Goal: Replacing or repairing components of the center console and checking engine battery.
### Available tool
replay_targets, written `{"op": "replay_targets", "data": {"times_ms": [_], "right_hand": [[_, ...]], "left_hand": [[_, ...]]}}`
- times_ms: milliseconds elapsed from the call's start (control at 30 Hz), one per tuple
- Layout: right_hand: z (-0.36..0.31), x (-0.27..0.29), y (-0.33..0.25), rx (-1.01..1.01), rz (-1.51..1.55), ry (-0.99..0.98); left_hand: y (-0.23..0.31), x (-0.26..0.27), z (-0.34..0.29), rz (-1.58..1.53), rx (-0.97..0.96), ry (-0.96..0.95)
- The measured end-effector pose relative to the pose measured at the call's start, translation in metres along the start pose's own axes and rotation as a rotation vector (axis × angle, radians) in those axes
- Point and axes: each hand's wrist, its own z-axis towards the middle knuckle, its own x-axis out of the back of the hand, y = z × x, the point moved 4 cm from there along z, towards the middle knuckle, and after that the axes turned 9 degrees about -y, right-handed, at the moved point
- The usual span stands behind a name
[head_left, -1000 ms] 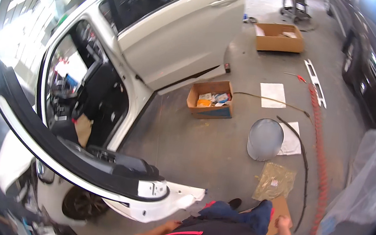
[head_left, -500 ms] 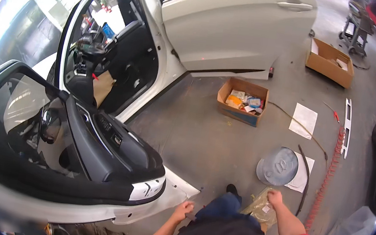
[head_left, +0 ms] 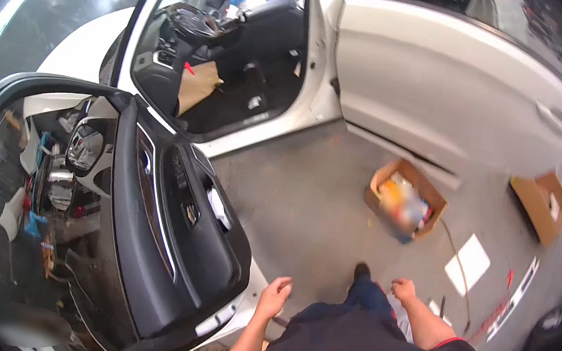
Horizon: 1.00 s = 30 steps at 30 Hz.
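Hands apart: left hand (head_left: pixel 274 298) loosely open beside nearer car door (head_left: pixel 148 250); right hand (head_left: pixel 403 291) curled, can't tell if holding. I judge door heavy, stiff; grip free edge (head_left: pixel 240 263).

The person has moved forward and turned left. The white car's front door (head_left: pixel 164 267) now shows its inner panel broadly, where a second ago it was seen along its edge. The cardboard box (head_left: pixel 418 180) of packets has come nearer the feet. The left hand (head_left: pixel 274 297) has risen away from the body; the right hand (head_left: pixel 404 290) has left the plastic bag's view.
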Motion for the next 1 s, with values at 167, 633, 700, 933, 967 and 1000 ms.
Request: {"op": "replay_targets", "data": {"times_ms": [167,633,700,933,967,1000], "right_hand": [[0.121,-0.010,-0.192,0.462,-0.568,-0.105],[0.283,-0.203,-0.542,0.586,-0.544,-0.541],[0.307,-0.196,-0.574,0.567,-0.501,-0.520],[0.406,-0.211,-0.657,0.484,-0.420,-0.495],[0.425,-0.223,-0.668,0.490,-0.405,-0.521],[0.448,-0.235,-0.675,0.524,-0.401,-0.543]], "left_hand": [[0.034,0.029,0.038,-0.042,0.038,0.239],[0.147,0.232,0.294,-0.003,0.021,0.474],[0.206,0.282,0.329,0.074,0.019,0.496],[0.325,0.424,0.442,0.140,-0.076,0.660],[0.342,0.435,0.453,0.189,-0.069,0.696],[0.355,0.445,0.464,0.221,-0.085,0.735]]}}
